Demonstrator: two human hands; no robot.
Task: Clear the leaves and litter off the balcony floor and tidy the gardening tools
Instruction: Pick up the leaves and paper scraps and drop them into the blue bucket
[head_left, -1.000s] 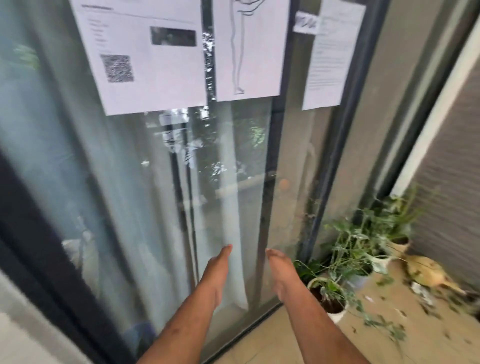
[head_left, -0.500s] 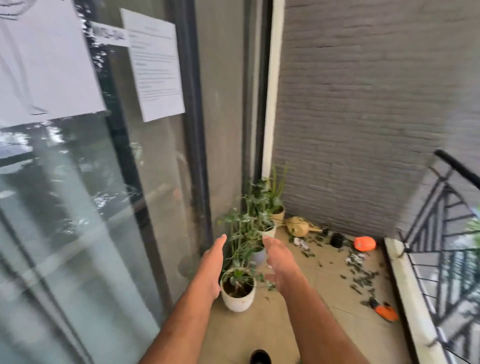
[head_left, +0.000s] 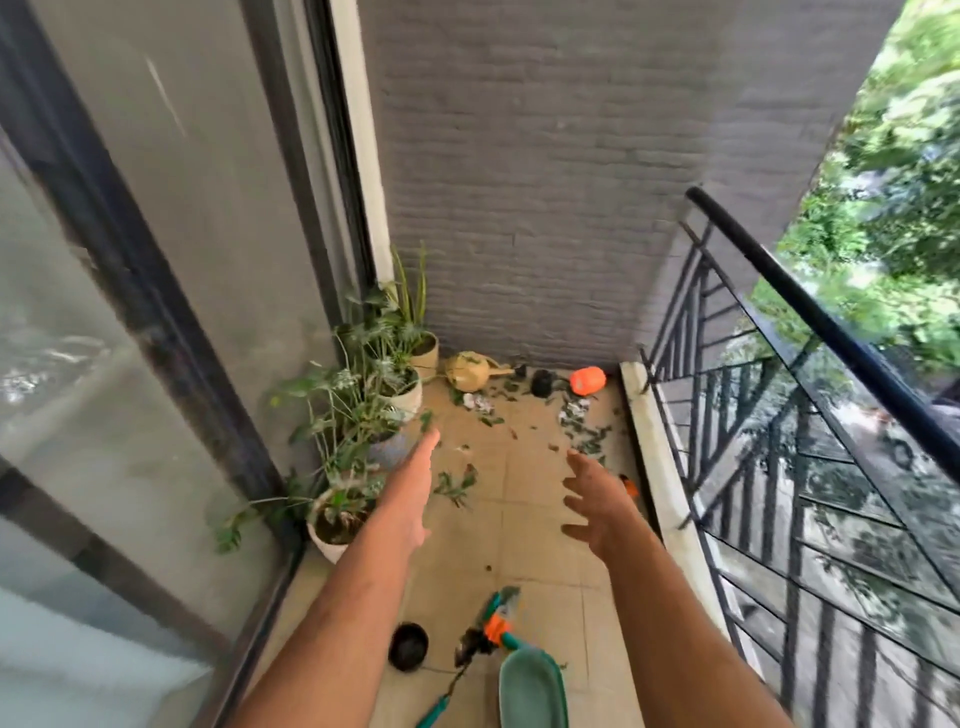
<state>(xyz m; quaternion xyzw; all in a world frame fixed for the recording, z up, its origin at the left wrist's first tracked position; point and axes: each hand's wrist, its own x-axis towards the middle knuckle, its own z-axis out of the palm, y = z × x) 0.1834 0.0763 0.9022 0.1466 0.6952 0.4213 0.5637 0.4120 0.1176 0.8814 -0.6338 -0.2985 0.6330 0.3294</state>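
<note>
Leaves (head_left: 584, 434) and bits of pale litter (head_left: 475, 401) lie scattered over the far end of the tiled balcony floor (head_left: 524, 499), thickest near the grey brick wall (head_left: 545, 182) and along the right kerb, with one leafy sprig (head_left: 454, 486) nearer to me. I see my left hand (head_left: 410, 493) held out flat above the floor, fingers straight and gripping nothing. My right hand (head_left: 597, 501) is out beside it, fingers spread and loosely bent, also empty.

Close to my feet lie green-and-orange garden shears (head_left: 493, 626), a small black pot (head_left: 409, 646) just left of them, and a green scoop-like thing (head_left: 531, 688) at the lower edge. Against the far wall sit a tan watering can (head_left: 469, 370) on its side, a second black pot (head_left: 542, 383) and an orange object (head_left: 588, 379). Another orange tool (head_left: 629, 486) peeks out behind my right hand; I cannot tell what it is. Potted plants (head_left: 363, 395) line the glass door (head_left: 156, 312) on the left. A black railing (head_left: 810, 332) runs along the right.
</note>
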